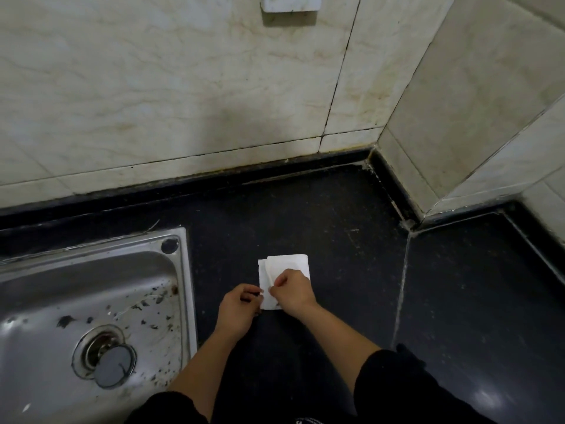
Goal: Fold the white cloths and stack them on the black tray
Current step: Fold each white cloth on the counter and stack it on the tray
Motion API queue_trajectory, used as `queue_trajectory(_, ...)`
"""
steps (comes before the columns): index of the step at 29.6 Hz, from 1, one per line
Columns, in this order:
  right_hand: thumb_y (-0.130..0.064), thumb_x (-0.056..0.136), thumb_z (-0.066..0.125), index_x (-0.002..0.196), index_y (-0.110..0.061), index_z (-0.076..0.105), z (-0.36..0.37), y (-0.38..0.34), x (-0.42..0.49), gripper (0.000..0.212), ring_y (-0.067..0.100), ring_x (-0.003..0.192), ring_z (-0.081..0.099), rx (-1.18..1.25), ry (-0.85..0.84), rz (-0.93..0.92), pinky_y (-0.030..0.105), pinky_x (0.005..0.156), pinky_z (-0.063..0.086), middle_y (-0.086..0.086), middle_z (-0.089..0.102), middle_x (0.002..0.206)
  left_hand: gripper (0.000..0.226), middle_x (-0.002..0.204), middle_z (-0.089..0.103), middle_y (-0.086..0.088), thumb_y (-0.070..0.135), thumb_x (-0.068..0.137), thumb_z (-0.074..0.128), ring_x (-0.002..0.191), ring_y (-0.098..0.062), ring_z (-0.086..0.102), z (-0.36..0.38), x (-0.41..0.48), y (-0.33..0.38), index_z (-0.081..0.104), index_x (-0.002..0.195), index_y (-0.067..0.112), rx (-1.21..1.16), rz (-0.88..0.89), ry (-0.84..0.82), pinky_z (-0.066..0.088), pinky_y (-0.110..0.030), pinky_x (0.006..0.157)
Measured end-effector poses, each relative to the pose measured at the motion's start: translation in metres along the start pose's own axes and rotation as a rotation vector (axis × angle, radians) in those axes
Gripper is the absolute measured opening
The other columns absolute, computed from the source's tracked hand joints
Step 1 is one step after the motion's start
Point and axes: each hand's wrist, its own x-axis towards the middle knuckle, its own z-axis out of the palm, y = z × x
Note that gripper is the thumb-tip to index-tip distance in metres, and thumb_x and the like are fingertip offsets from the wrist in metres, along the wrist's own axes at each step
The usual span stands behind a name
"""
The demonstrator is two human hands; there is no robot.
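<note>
White cloth lies partly folded on the black counter, just right of the steel sink; right hand sits on it, fingers curled, pinching a raised flap near its left edge; left hand beside it, fingertips closed on the cloth's near-left edge; black sleeves below; tiled wall behind the counter; drain plug lies in the sink.
</note>
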Motion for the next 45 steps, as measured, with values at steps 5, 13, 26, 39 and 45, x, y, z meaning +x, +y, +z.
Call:
queue_trajectory(5,-0.019,0.090,0.063,0.104,-0.012,0.063,0.010,0.000,0.004,0.016,0.019,0.100,0.064,-0.036,-0.007,-0.002,0.023,0.076,0.047,0.004,0.067,0.109,0.009,0.088,0.068,-0.010,0.009,0.092,0.061,0.073,-0.018,0.066,-0.003,0.000,0.001,0.065,0.097,0.015,-0.020,-0.009,-0.026,0.055,-0.025,0.068)
queue_trajectory(13,-0.015,0.089,0.061,0.087,-0.018,0.069,-0.003,0.004,0.003,0.008,0.021,0.098,0.066,0.115,-0.058,-0.007,0.030,0.083,0.054,0.001,0.068,0.095,0.019,0.089,0.067,-0.011,0.013,0.099,0.043,0.074,-0.019,0.065,-0.007,-0.002,0.006,0.063,0.099,0.014,-0.114,-0.067,-0.023,0.052,-0.023,0.063)
queue_trajectory(26,-0.022,0.084,0.068,0.097,-0.008,0.062,-0.039,0.040,0.004,0.020,0.024,0.092,0.064,0.370,0.064,0.261,0.035,0.073,0.056,0.012,0.067,0.104,0.024,0.089,0.066,-0.007,0.011,0.086,0.070,0.079,-0.020,0.067,-0.004,-0.002,0.007,0.058,0.107,0.014,0.005,-0.056,-0.041,0.057,-0.033,0.076)
queue_trajectory(39,-0.011,0.082,0.068,0.104,-0.010,0.061,-0.043,0.011,-0.014,0.023,0.017,0.075,0.057,0.689,-0.085,0.201,0.029,0.068,0.055,0.009,0.063,0.093,0.015,0.094,0.068,-0.009,0.011,0.080,0.066,0.085,-0.022,0.067,-0.002,-0.002,0.030,0.062,0.094,0.015,0.092,-0.230,-0.043,0.058,-0.040,0.083)
queue_trajectory(45,-0.009,0.082,0.068,0.111,-0.004,0.060,-0.066,0.009,-0.041,0.031,0.028,0.094,0.067,0.857,-0.150,0.091,0.039,0.083,0.058,0.018,0.069,0.106,0.021,0.106,0.069,-0.010,0.030,0.095,0.051,0.100,-0.026,0.066,0.013,-0.026,0.050,0.063,0.105,0.015,-0.432,-0.361,-0.320,0.054,-0.037,0.085)
